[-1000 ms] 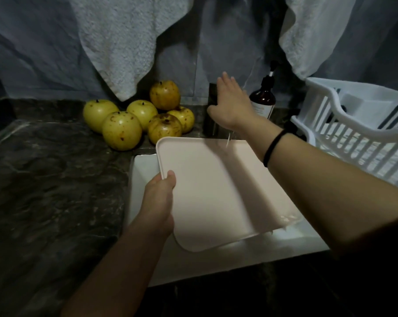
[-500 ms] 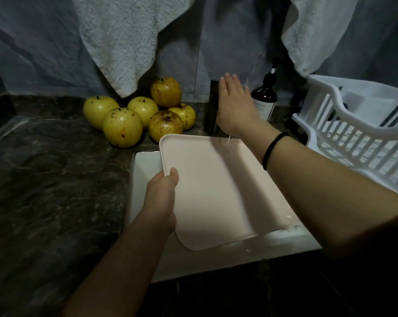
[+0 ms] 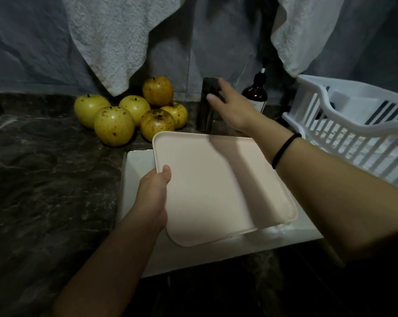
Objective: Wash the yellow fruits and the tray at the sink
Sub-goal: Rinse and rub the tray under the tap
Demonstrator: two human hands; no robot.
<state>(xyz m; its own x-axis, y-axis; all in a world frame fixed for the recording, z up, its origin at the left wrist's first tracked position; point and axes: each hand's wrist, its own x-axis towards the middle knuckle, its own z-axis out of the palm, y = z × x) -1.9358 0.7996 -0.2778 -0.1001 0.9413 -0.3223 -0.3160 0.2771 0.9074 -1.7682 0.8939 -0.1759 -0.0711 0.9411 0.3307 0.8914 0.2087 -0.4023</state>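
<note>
Fingers point(image 3: 166, 173) of left hand point(image 3: 153, 197) clamped on left rim of pale tray point(image 3: 216, 188), thumb on top; tray held tilted over white sink point(image 3: 136, 170). Six yellow fruits point(image 3: 134, 110) piled on dark tabletop point(image 3: 44, 179), far left of sink, under hanging towel point(image 3: 115, 37). Right hand point(image 3: 232, 108) at dark faucet point(image 3: 206, 104), fingers loosely curled touching its top; grip unclear. Brown pump bottle point(image 3: 256, 92) just behind. White dish rack point(image 3: 353, 124) far right.

Dim, bluish light throughout. The right arm's broad shadow crosses the tray point(image 3: 207, 184), the brightest surface. Beyond the tray, frame edges bow and fall dark.
</note>
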